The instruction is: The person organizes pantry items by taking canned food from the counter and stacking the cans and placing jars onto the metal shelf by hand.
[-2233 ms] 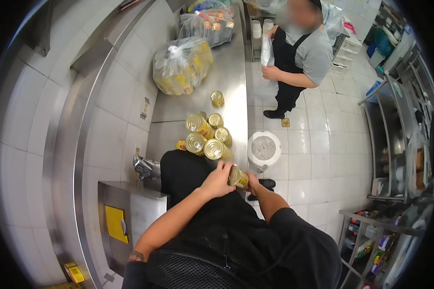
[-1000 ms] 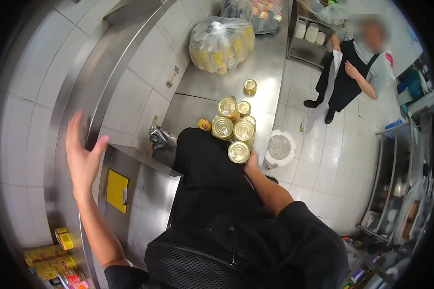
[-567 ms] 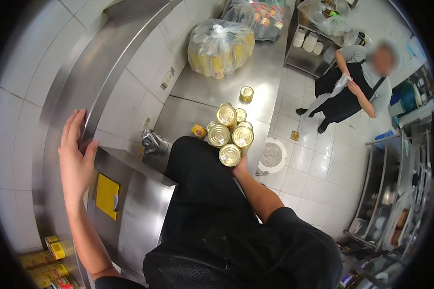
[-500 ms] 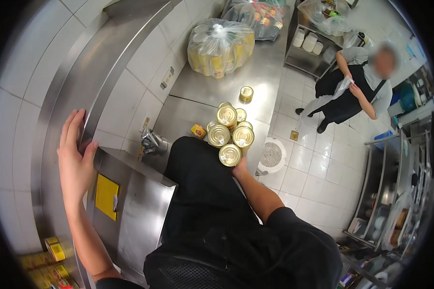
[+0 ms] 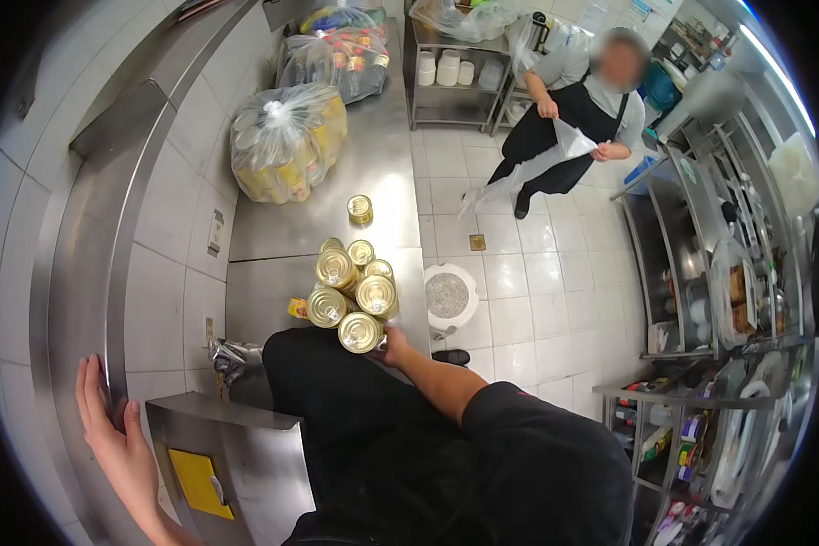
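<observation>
My left hand (image 5: pixel 120 450) lies on the steel shelf's rim (image 5: pixel 116 337), fingers stretched out and thumb apart on the inner side. Low on the right of a cluster of gold-lidded cans, my right hand (image 5: pixel 392 347) grips the nearest can (image 5: pixel 361 333); its fingertips are partly hidden. Several cans are stacked there, larger ones such as a ring-pull can (image 5: pixel 336 267) above smaller ones. Another small can (image 5: pixel 359 209) stands alone farther along the steel counter (image 5: pixel 323 223). Beside the cluster, a small yellow box (image 5: pixel 298 308) lies partly covered by the cans.
A tied clear bag of yellow cans (image 5: pixel 287 150) and a bag of bottles (image 5: pixel 341 68) stand on the counter. Below its right edge is a white round stool (image 5: pixel 450 298). A co-worker (image 5: pixel 564 118) stands beyond it with a plastic bag (image 5: pixel 528 173). Loaded metal racks (image 5: pixel 673 264) line the right.
My view has turned, so the counter and cans appear farther left. The co-worker's hands have moved apart, spreading the plastic bag. Both my hands keep their places on the rim and can.
</observation>
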